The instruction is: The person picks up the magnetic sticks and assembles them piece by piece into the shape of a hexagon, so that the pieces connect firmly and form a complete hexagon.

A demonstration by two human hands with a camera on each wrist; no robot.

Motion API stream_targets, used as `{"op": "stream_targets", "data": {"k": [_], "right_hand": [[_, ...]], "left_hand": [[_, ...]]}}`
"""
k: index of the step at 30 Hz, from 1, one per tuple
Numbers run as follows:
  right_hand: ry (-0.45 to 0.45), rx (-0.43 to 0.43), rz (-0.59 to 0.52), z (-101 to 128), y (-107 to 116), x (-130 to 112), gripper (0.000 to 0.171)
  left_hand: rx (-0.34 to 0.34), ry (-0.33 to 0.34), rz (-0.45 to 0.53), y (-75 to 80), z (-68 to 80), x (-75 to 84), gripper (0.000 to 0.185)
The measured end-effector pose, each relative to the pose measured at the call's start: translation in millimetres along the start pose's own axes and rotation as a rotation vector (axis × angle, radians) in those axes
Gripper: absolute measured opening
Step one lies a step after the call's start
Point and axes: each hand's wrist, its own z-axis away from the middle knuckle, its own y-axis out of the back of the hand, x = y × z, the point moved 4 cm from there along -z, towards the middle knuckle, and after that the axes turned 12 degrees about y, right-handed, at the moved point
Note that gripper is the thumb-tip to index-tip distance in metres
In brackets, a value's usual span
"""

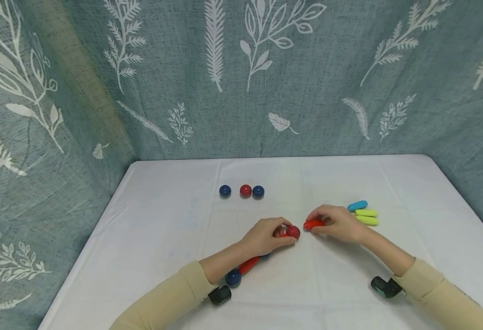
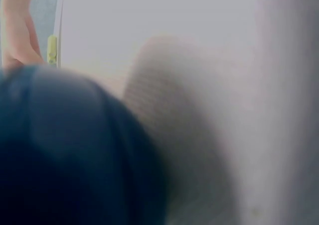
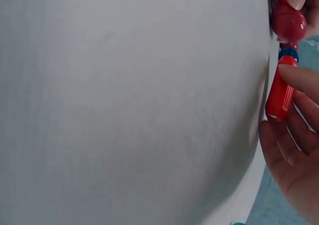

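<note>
My left hand [image 1: 268, 236] grips a red ball [image 1: 293, 232] and the end of a red rod behind it. From there a row of parts runs back under the hand: a partly hidden blue ball [image 1: 265, 255], a red rod [image 1: 248, 266] and a blue ball [image 1: 233, 277] by the sleeve. Just right of the red ball, my right hand [image 1: 340, 223] pinches another red rod [image 1: 314, 224] between thumb and fingers. In the right wrist view this ribbed rod [image 3: 281, 91] points toward the red ball [image 3: 289, 23]. A blurred blue ball [image 2: 65, 150] fills the left wrist view's lower left.
Farther back on the white table [image 1: 163, 211] lie a blue ball [image 1: 225, 191], a red ball [image 1: 246, 190] and another blue ball [image 1: 258, 192]. Beyond the right hand are a light-blue rod [image 1: 358, 205] and two yellow-green rods [image 1: 367, 220]. A patterned curtain [image 1: 241, 114] hangs behind.
</note>
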Motion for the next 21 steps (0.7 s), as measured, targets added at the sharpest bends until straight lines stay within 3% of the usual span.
{"op": "stream_targets", "data": {"k": [14, 21], "right_hand": [[0.103, -0.041, -0.028, -3.6, -7.4, -12.5, 0.024], [0.119, -0.052, -0.06, -4.9, -12.3, -15.0, 0.024]], "left_hand": [[0.015, -0.034, 0.007, 0.0, 1.8, 0.7, 0.036], [-0.064, -0.058, -0.107, 10.3, 6.8, -4.2, 0.037]]}}
